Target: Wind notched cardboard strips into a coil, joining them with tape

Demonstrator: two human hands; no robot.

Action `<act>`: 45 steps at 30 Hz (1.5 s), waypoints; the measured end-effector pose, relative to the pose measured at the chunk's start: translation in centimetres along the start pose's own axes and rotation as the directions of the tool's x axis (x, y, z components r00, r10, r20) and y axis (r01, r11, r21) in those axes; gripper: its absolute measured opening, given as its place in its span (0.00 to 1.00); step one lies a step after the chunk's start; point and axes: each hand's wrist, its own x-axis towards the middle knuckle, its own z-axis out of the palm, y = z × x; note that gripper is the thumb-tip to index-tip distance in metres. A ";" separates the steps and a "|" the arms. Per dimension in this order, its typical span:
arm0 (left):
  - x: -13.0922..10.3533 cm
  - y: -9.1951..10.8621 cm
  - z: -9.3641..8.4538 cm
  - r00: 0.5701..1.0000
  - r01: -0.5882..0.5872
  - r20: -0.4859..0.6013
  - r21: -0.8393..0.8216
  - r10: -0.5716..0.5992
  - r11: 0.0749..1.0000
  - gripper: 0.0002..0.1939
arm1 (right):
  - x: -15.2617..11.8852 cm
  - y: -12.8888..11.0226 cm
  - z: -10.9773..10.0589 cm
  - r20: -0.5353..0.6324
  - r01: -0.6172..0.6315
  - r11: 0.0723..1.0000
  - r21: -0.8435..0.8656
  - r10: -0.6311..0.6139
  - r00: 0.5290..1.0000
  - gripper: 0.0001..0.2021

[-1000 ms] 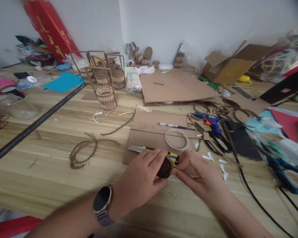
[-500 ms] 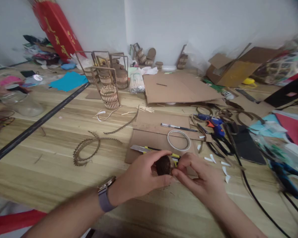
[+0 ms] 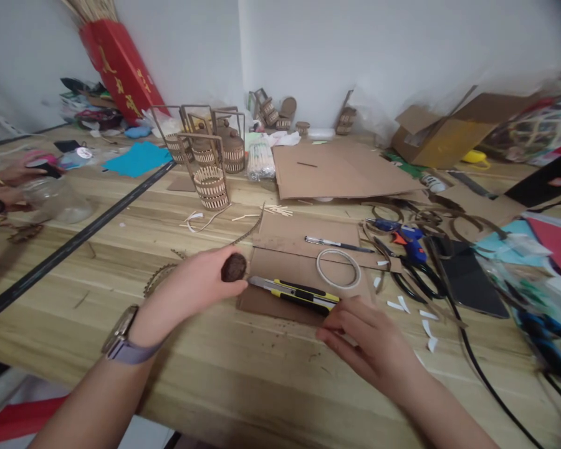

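My left hand (image 3: 201, 280), with a watch on the wrist, is closed around a small dark brown rounded lump (image 3: 234, 268). It hovers left of a yellow and black utility knife (image 3: 299, 293), whose blade tip points toward it. The knife lies on a piece of cardboard (image 3: 273, 262). At the knife's handle end is my right hand (image 3: 362, 340), its fingers curled close to the thumb. Whatever they may hold is hidden. A curled notched strip (image 3: 156, 274) lies partly behind my left hand.
A roll of tape (image 3: 338, 268) and a pen (image 3: 339, 244) lie beyond the knife. Small slatted baskets (image 3: 210, 187) stand farther back. On the right are a glue gun (image 3: 409, 240), a black phone (image 3: 472, 277) and paper scraps. Another person's hands (image 3: 9, 193) are at a jar (image 3: 58, 196).
My hands have drawn apart. The left has moved left with the brown lump, while the right has stayed near the knife's handle. More of the utility knife shows now.
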 end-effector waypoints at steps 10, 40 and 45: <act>-0.2 0.7 1.7 0.995 -0.093 -0.025 0.054 0.094 0.994 0.19 | 0.1 -0.3 0.0 0.019 0.051 0.998 -0.034 -0.050 0.999 0.11; -3.0 6.3 7.0 0.666 -0.549 -0.097 -0.736 0.740 0.397 0.33 | -0.5 0.1 -1.3 0.081 -0.350 0.302 0.886 0.644 0.760 0.13; -3.1 5.8 6.4 0.759 -0.009 0.009 -1.000 0.651 0.024 0.32 | -0.8 -0.8 -1.6 0.179 -0.307 0.367 0.878 0.344 0.922 0.11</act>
